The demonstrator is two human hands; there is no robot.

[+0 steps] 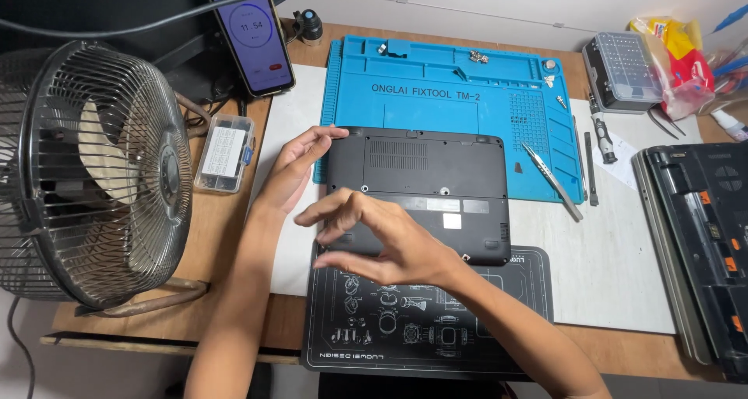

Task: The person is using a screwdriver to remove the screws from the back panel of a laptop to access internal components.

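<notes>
A black laptop (436,181) lies upside down, its base facing up, partly on a blue repair mat (436,95) and partly on a black mat (436,329). My left hand (294,169) rests flat against the laptop's left edge, fingertips on its far left corner. My right hand (382,243) reaches across over the laptop's near left corner. Its fingers are curved and apart, the thumb lies along the front edge, and it holds nothing that I can see.
A metal desk fan (93,173) stands at the left. A phone (252,34) with a lit screen leans at the back, near a small clear box (224,153). Tweezers (552,179), a screwdriver (601,130), a bit case (622,70) and another opened laptop (701,243) lie to the right.
</notes>
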